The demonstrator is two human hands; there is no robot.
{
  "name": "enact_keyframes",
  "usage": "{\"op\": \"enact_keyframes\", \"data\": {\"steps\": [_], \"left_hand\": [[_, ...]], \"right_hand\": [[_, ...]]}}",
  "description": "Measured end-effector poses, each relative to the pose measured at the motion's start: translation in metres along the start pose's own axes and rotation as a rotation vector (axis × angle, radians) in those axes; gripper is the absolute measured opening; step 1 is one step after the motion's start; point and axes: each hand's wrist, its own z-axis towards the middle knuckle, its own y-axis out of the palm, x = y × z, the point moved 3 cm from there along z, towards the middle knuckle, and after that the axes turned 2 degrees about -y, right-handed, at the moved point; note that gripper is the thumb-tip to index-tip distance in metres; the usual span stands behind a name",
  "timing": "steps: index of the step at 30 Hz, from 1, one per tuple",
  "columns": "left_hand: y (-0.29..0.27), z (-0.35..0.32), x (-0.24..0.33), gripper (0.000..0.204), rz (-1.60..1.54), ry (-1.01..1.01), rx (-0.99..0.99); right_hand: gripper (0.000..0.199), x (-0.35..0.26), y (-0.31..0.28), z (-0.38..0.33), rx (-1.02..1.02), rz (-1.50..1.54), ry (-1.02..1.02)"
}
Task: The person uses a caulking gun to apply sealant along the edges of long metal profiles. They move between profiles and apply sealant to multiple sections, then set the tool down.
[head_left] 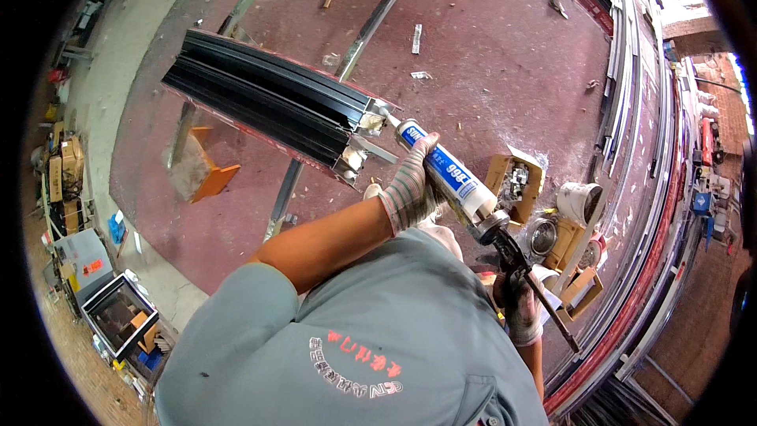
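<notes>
Sealant cartridge (449,173) feels rigid, slick; we wrap our left hand (410,185) round its barrel, right hand (516,304) closed on the gun's grip, nozzle at the black frame profile (268,99).

A caulking gun (505,248) with a dark metal frame carries a white sealant cartridge (445,170) bearing a blue label band. The cartridge lies tilted, its tapered white nozzle (389,120) pointing up and to the left, its rear end seated in the gun's round cradle lower right. The gun's plunger rod (556,312) sticks out behind, running down and to the right. The nozzle tip meets the cut end of a long black aluminium profile (268,95), a ribbed, multi-channel extrusion that stretches away to the upper left. Pale blobs of sealant (371,121) sit on that end face, at its corners.
</notes>
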Motion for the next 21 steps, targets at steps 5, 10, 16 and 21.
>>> {"op": "enact_keyframes", "data": {"steps": [5,10,16,21], "left_hand": [[0.005,0.017,-0.022,0.047,0.005,0.004,-0.049],[0.089,0.003,-0.043,0.042,0.115,-0.062,-0.344],[0.189,0.066,-0.092,0.043,0.370,0.040,-0.428],[0.284,0.132,-0.133,0.036,0.538,0.122,-0.410]], "right_hand": [[0.045,-0.024,-0.020,0.007,0.104,-0.052,0.085],[0.045,0.005,-0.094,0.028,0.217,0.021,-0.018],[0.014,-0.025,-0.185,0.088,0.163,0.467,-0.222],[0.007,-0.048,-0.268,0.138,0.472,0.178,-0.242]]}}
